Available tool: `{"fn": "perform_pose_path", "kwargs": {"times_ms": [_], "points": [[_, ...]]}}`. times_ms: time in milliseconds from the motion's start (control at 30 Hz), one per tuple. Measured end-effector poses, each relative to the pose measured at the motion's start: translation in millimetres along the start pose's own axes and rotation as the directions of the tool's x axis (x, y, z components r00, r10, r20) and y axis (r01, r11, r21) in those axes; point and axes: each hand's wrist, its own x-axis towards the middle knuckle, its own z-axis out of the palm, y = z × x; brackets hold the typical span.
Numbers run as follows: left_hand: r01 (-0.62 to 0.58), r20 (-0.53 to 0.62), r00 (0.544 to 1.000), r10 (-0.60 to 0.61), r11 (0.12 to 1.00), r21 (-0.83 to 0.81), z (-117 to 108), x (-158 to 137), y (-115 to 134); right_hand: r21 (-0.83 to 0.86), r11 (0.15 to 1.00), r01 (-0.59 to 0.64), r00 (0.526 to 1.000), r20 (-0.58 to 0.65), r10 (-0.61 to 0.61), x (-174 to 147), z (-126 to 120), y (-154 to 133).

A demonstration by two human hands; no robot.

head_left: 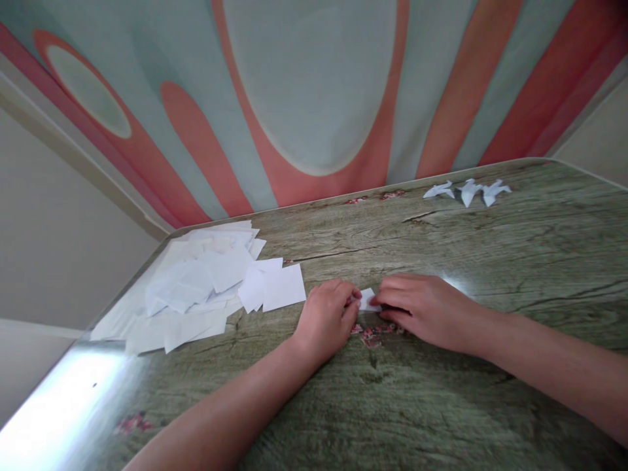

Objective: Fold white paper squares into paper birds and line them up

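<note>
Between my two hands, low over the table, is a small folded piece of white paper (367, 300). My left hand (328, 315) has its fingers closed on the paper's left edge, with the thumb below. From the right, my right hand (420, 306) pinches the paper's other edge with curled fingers. Both hands cover parts of the paper, so its full shape is hidden. Just left of my left hand lie a few loose white paper squares (284, 288).
A large spread pile of white paper sheets (189, 275) covers the table's left side. Three folded white paper birds (469, 191) stand in a row at the back right. The wood-patterned table (314, 405) meets a patterned wall covering (314, 85) behind.
</note>
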Motion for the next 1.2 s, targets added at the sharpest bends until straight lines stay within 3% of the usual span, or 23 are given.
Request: {"fn": "perform_pose_path", "kwargs": {"times_ms": [233, 533, 800, 1200], "points": [[-0.051, 0.033, 0.998, 0.052, 0.999, -0.015, -1.9, -2.3, -3.4, 0.055, 0.997, -0.045, 0.999, -0.005, 0.046, 2.9, 5.5, 3.1], [-0.094, 0.08, 0.992, 0.096, 0.995, -0.036, -2.8, -0.7, -2.0, 0.005, 0.993, -0.117, 0.993, 0.0, 0.117, 5.0, 6.5, -7.0], [-0.032, 0.068, 0.997, 0.037, 0.997, -0.068, -3.5, -0.4, 0.2, -0.052, 0.978, -0.202, 0.979, -0.045, 0.2, 7.3, 14.6, -12.6], [0.045, 0.037, 0.998, -0.048, 0.997, 0.06, -3.3, -1.1, 2.2, -0.148, 0.956, -0.252, 0.967, -0.069, 0.244, 12.7, 20.6, -14.0]]}}
